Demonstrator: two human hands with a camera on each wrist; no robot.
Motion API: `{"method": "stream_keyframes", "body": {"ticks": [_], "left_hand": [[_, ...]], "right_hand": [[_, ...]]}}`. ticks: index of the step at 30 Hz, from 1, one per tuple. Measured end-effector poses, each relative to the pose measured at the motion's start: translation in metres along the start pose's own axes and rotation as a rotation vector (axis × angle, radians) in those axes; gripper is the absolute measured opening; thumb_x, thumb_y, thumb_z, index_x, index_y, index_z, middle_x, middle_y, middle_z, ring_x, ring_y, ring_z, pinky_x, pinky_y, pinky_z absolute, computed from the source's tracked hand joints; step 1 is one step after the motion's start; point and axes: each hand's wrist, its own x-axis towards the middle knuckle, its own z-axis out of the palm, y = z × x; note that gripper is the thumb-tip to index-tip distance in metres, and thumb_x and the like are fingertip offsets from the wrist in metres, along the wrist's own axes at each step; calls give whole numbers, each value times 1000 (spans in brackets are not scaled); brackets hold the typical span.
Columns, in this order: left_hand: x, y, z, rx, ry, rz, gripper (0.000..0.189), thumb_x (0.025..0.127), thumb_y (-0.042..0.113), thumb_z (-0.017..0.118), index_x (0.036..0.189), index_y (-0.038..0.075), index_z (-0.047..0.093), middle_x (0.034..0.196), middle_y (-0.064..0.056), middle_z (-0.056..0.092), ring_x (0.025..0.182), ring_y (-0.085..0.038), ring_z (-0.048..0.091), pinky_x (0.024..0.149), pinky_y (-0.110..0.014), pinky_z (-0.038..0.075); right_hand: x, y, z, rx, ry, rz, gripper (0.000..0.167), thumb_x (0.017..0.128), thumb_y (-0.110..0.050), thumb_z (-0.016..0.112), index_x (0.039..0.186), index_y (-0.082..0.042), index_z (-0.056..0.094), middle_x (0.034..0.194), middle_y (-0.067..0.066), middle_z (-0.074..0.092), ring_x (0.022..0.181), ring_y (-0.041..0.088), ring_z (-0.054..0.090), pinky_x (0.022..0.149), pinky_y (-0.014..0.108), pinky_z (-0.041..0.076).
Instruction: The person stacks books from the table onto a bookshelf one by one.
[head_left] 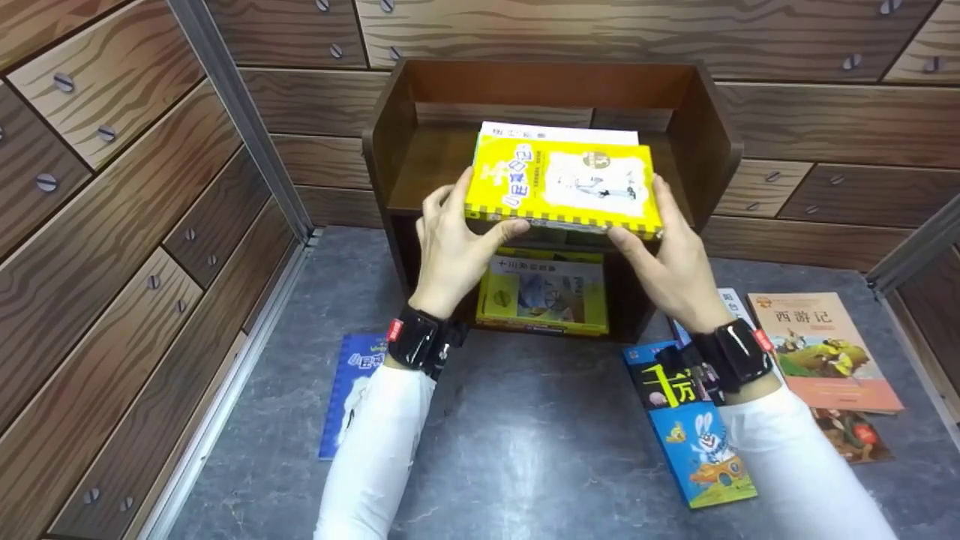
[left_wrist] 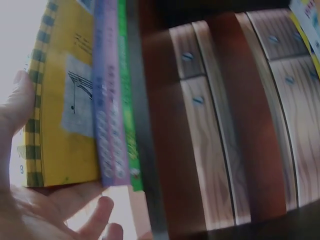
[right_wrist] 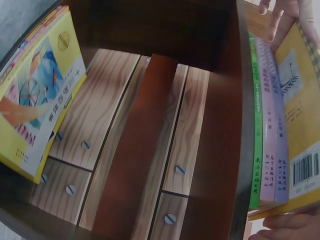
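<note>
Both hands hold a yellow book (head_left: 536,180) by its two ends, over the upper shelf of a dark brown bookcase (head_left: 382,150). My left hand (head_left: 454,240) grips the left end, thumb along the checkered near edge. At the right end, my right hand (head_left: 667,259) grips it with its thumb on the same edge. Behind the yellow book a white-covered book (head_left: 570,133) peeks out. Green (right_wrist: 257,125), pink (right_wrist: 270,125) and purple (right_wrist: 281,145) books lie stacked between the yellow book and the shelf board in the right wrist view.
Yellow-edged books (head_left: 547,292) lie stacked on the lower shelf. A blue book (head_left: 352,390) lies on the grey floor at left. At right are a rabbit-covered book (head_left: 705,450), a peach-coloured book (head_left: 825,345) and a darker one (head_left: 855,435). Wood-patterned panels (head_left: 150,225) stand around.
</note>
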Motion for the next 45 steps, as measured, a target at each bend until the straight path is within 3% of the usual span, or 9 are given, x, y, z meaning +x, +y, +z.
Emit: {"method": "stream_keyframes", "body": {"ticks": [7,15,19,23,32,36,39,43,45], "left_hand": [[19,-12,-1,8,-59,55,101,86,53,80,162,4,34,166,-16,37,156,-32,28,129,-45,17],[31,-26,-1,-48,-118,123,88,97,46,68,164,5,28,165,-12,38,150,-23,40,121,-37,36],[33,-26,2,-55,-81,132,79,100,42,66,162,4,34,152,-15,55,118,-21,65,109,-39,49],[34,-24,6,-92,-27,113,72,100,38,67,158,4,42,145,-17,61,76,-22,53,95,-37,52],[31,-25,11,-175,75,75,67,96,34,74,151,3,52,141,-12,63,83,-18,64,64,-29,42],[31,-27,11,-176,108,85,66,93,33,78,147,3,57,136,-10,67,114,-12,68,87,-28,53],[32,-29,10,-181,135,95,63,91,32,79,144,3,60,133,-11,68,119,-13,67,70,-25,49],[33,-30,11,-187,159,107,58,91,32,79,140,4,64,130,-14,69,70,-14,63,47,-25,21],[34,-30,11,-180,168,111,57,91,33,79,139,4,65,129,-14,69,72,-13,66,45,-23,19]], "right_hand": [[16,-1,-4,-71,-64,32,91,103,-49,61,167,-9,12,173,13,18,158,31,19,126,58,21],[31,4,-8,-110,-74,58,93,102,-53,61,167,-6,14,171,16,23,156,35,25,125,57,24],[35,6,-10,-124,-72,55,93,101,-53,62,167,-6,15,169,18,25,154,37,28,124,58,26],[39,6,-13,-133,-93,81,96,100,-55,63,168,-9,12,166,22,32,150,39,36,119,61,32],[42,5,-11,-148,-137,122,102,98,-58,64,168,-10,7,161,26,40,142,41,44,113,64,36],[44,5,-11,-173,-151,129,104,98,-58,64,168,-11,5,161,27,39,141,44,45,110,66,37],[44,5,-10,-178,-149,131,103,98,-58,64,168,-11,5,160,27,40,139,45,47,109,67,37],[45,5,-8,-180,-137,137,101,98,-58,63,168,-12,6,160,26,40,139,45,47,110,67,37],[45,5,-7,-181,-128,140,100,98,-58,63,168,-13,7,160,26,41,139,45,48,110,66,37]]}}
